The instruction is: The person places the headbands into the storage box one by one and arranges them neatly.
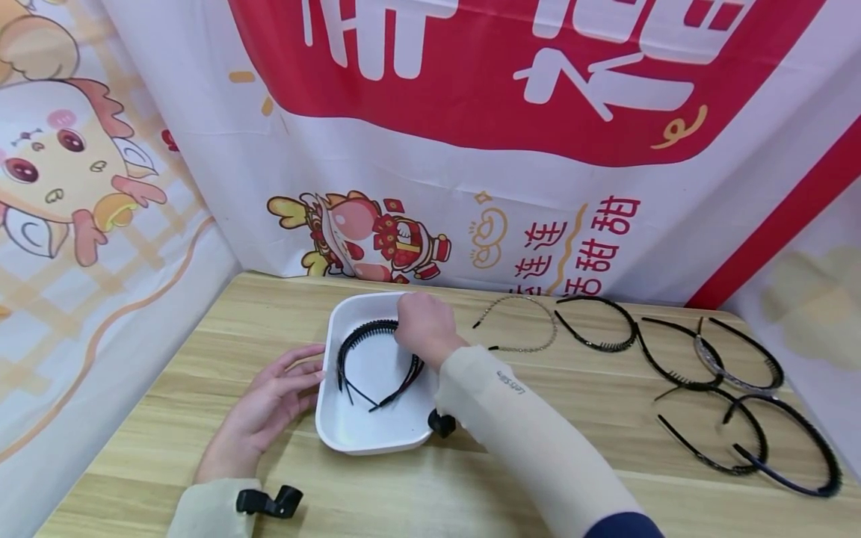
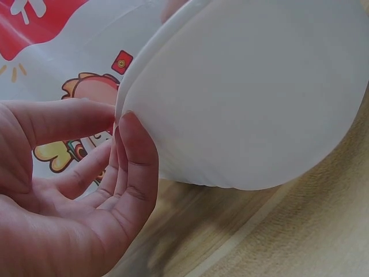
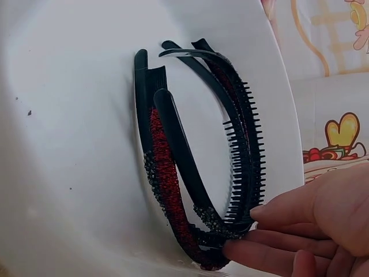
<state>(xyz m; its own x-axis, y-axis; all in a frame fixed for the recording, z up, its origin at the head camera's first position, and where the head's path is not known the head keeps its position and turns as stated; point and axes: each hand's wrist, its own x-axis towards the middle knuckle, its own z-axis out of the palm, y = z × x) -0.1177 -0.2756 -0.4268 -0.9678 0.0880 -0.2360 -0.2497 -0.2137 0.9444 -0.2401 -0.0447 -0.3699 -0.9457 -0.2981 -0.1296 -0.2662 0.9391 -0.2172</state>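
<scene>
Looks midway imo: right grip (image 1: 425, 325) pinches a few headbands (image 3: 167, 180) inside the tub (image 1: 366, 447), left grip (image 1: 279, 396) touches its side, fingers loose, 6 others (image 1: 699, 386) lie toward the bench's (image 1: 605, 396) back-right corner.

At lower left, we see a bare left hand (image 2: 81, 222) gripping a white, rounded plastic tub (image 2: 242, 98), upper right.

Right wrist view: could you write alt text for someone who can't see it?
A right hand pinches a bundle of black headbands inside a white container. Red glitter shows on the bundle's left, comb teeth on its right. Printed cloth shows at the right edge.
</scene>
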